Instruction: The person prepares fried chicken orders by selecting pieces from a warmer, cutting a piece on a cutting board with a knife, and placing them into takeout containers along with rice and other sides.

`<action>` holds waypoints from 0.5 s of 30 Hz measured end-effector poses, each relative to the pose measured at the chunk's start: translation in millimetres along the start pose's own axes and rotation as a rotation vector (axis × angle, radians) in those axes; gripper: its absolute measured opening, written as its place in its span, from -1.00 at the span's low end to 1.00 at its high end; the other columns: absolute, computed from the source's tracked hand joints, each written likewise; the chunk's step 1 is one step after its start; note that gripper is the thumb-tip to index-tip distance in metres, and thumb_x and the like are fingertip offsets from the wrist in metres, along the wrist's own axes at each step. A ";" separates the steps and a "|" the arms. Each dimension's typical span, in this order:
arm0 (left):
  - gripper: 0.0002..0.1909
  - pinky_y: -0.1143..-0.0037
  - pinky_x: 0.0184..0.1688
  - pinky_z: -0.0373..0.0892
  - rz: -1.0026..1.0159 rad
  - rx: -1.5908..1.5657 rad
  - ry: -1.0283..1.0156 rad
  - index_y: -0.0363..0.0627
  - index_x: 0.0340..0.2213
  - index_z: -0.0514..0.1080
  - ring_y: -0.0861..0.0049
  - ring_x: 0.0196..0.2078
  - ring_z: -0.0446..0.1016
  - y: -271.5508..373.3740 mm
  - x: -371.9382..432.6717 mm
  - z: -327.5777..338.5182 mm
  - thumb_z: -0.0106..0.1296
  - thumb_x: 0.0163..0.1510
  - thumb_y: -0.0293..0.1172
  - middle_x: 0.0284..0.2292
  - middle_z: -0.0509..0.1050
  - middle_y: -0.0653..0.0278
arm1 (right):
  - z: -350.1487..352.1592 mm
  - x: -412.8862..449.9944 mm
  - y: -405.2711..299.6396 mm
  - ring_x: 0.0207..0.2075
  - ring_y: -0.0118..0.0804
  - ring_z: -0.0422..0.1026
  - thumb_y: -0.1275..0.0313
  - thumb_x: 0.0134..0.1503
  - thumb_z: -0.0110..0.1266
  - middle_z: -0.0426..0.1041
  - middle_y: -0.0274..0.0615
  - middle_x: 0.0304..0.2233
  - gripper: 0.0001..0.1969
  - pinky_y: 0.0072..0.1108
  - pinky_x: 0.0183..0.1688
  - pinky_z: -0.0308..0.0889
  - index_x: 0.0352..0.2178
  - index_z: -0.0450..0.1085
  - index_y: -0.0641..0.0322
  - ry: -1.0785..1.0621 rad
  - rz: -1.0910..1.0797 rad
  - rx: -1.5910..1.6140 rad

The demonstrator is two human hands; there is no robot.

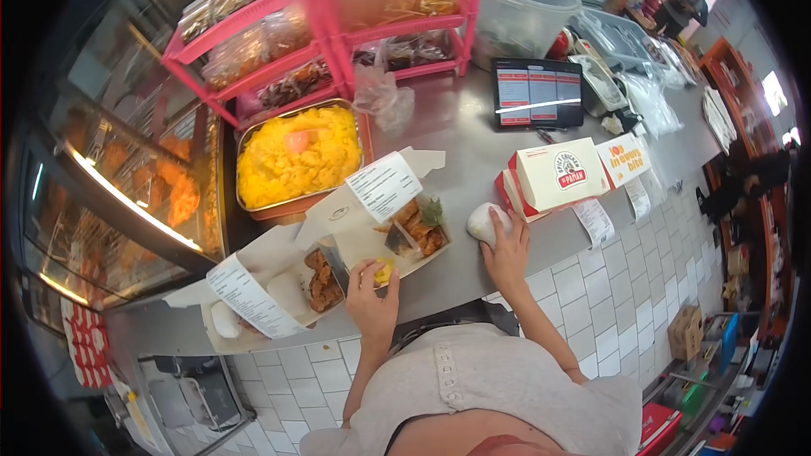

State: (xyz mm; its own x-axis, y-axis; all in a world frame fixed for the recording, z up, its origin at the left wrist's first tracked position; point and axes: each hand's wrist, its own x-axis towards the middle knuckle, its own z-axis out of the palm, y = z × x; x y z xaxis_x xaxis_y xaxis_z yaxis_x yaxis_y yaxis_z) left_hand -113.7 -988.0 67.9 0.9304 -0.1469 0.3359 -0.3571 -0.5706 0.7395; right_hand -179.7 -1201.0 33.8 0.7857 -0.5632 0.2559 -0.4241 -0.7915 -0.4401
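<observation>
My left hand point(372, 301) is at the near edge of an open paperboard box point(358, 244), its fingertips around a small portion of yellow food point(383, 272) that looks like scrambled egg. Brown fried chicken point(424, 242), a small clear packet and some green leaves lie in the same box. To the right, my right hand point(509, 253) grips a round white wrapped bundle point(486, 223) on the steel counter. Left of my left hand, a second open box point(260, 335) holds fried chicken point(324, 280) and white rounded bundles point(288, 294), partly behind a printed receipt point(256, 297).
A metal tray of yellow scrambled egg point(298, 158) stands behind the boxes. Beyond it rises a pink rack point(329, 44); a glass warmer point(127, 202) is at left. A closed box point(557, 171), a tablet point(537, 94) and a clear tub point(523, 6) stand right. A person point(684, 3) is far back.
</observation>
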 end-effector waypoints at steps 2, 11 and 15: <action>-0.79 0.59 -0.54 0.29 0.015 -0.001 -0.078 -0.14 -0.42 0.41 0.56 -0.58 0.34 8.3 -0.3 6.1 0.13 -0.17 -0.39 -0.35 0.40 0.29 | -3.9 -1.4 -3.3 0.03 -0.03 0.05 0.42 -0.29 0.22 0.05 -0.06 0.03 -0.33 -0.26 0.00 0.01 -0.04 0.20 -0.10 0.025 -0.036 -0.012; -0.77 0.62 -0.57 0.26 0.101 -0.106 -0.271 -0.15 -0.44 0.41 0.57 -0.59 0.34 34.1 -5.1 28.8 0.17 -0.22 -0.40 -0.37 0.42 0.26 | -4.8 22.4 15.8 -0.04 -0.11 0.17 0.41 -0.26 0.17 0.21 -0.14 -0.09 -0.59 -0.38 -0.03 0.12 -0.26 0.37 0.08 -0.074 -0.343 0.126; -0.78 0.62 -0.58 0.26 0.131 -0.094 -0.306 -0.15 -0.45 0.42 0.58 -0.58 0.35 34.4 -5.4 32.2 0.16 -0.21 -0.40 -0.37 0.42 0.26 | 2.1 32.2 20.3 -0.10 -0.15 0.22 0.43 -0.27 0.17 0.27 -0.16 -0.18 -0.67 -0.41 -0.07 0.18 -0.35 0.40 0.17 -0.094 -0.366 0.175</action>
State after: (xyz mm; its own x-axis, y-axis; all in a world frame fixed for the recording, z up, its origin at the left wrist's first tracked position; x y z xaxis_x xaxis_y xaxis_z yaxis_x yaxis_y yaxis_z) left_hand -128.4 -1032.8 72.8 0.8529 -0.4574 0.2515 -0.4678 -0.4561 0.7571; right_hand -162.0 -1234.8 31.3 0.9115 -0.2216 0.3465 -0.0326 -0.8788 -0.4761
